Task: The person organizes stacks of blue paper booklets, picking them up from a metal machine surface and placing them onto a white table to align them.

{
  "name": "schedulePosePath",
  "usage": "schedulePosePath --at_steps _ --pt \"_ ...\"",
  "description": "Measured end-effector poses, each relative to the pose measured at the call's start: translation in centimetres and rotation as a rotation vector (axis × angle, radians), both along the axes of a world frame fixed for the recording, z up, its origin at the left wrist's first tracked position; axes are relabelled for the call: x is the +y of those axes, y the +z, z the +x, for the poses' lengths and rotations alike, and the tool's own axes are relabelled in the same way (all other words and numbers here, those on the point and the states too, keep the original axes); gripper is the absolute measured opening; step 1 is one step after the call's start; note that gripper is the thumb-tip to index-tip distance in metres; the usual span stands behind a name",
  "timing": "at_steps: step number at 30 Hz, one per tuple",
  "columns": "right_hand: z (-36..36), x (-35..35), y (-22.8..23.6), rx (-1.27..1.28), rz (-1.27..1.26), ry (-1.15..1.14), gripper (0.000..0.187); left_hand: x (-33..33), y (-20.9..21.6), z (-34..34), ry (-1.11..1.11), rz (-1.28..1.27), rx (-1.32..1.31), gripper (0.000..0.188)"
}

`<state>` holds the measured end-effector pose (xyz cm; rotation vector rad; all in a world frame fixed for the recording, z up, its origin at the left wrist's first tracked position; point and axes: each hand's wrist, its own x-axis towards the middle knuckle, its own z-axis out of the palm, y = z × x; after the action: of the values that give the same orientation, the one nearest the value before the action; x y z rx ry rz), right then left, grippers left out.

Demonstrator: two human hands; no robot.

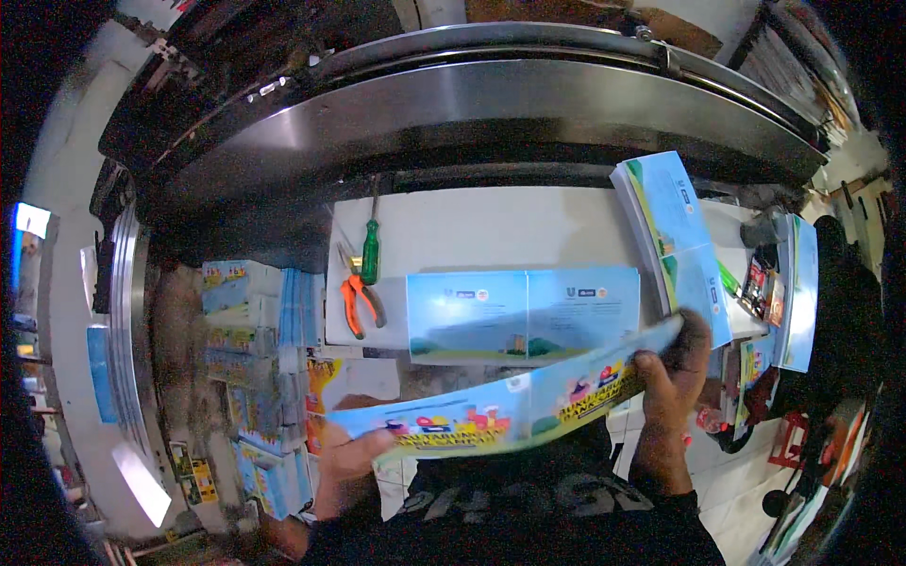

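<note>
A long light-blue printed sheet, with coloured cartoon figures on its face, is held up between my hands, close to my body. My left hand grips its left end, thumb on top. My right hand pinches the other end, raised higher, so the sheet tilts and bows a little. Whether it is one sheet or a few I cannot tell. Just beyond it, a flat blue printed sheet or pile lies on the white table. At the right stands a thick stack of similar blue sheets, set at an angle.
Orange-handled pliers and a green-handled screwdriver lie at the table's left. A wide metal machine bar spans the far side. Piles of printed booklets stand at the left. Another blue stack stands far right.
</note>
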<state>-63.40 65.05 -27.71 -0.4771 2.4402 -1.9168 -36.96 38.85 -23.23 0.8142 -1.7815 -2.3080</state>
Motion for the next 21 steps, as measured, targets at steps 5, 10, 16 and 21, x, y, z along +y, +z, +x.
schedulePosePath --at_steps 5,10,16,21 --pt "2.7 -3.6 4.4 0.251 0.078 0.885 0.107 2.3 1.0 -3.6 0.01 -0.615 0.275 0.061" --pt "3.2 -6.0 2.0 0.136 -0.136 1.179 0.081 5.2 -1.1 -7.9 -0.555 -1.244 0.525 0.066" --pt "-0.1 1.0 -1.2 -0.009 0.063 0.792 0.049 0.0 -4.2 -5.8 0.175 -1.812 0.145 0.076" --pt "-2.3 -0.6 -2.1 -0.68 -0.057 0.226 0.042 -2.1 -5.8 -7.3 0.221 -1.261 -0.204 0.08"
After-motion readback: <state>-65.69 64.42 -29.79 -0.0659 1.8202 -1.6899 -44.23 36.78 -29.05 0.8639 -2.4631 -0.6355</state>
